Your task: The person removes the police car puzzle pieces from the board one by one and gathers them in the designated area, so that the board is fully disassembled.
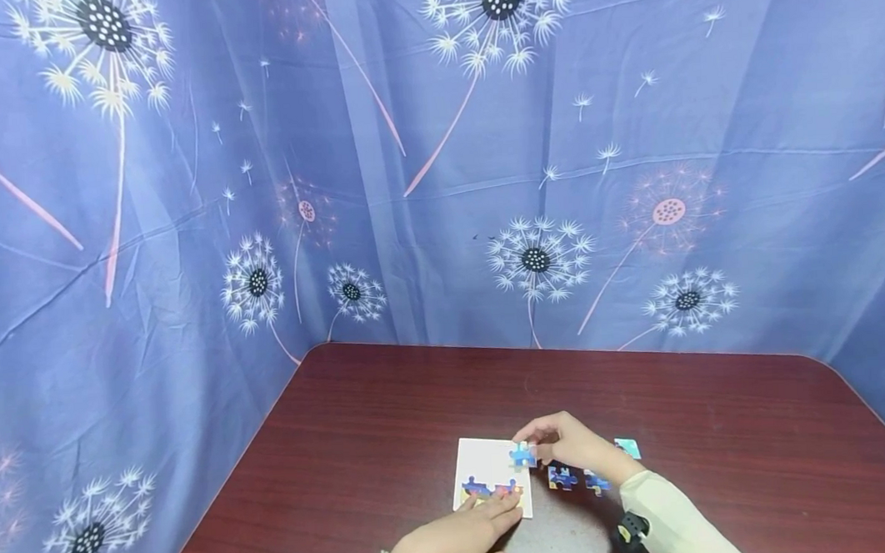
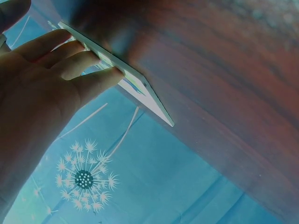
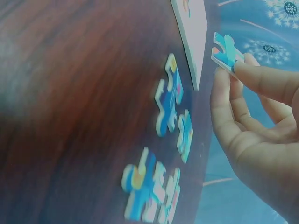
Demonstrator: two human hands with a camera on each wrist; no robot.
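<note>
A white square puzzle board (image 1: 485, 454) lies on the table, with jigsaw pieces (image 1: 474, 485) along its near edge. My left hand (image 1: 460, 539) rests flat on that near part, fingers extended over the pieces and partly covering them. In the left wrist view, fingertips (image 2: 114, 74) touch the board close to its edge. Between thumb and fingers, my right hand (image 1: 571, 445) pinches a blue jigsaw piece (image 3: 226, 52). The head view shows this piece over the board's far right corner; in the right wrist view it is tilted and clear of the table.
Several loose jigsaw pieces (image 1: 561, 477) lie right of the board, beneath and beside the right forearm; one light-blue piece (image 1: 627, 447) sits farther back. A dark reddish-brown table (image 1: 389, 413) carries everything. Blue dandelion-print curtains (image 1: 441, 251) hang behind it and on the left.
</note>
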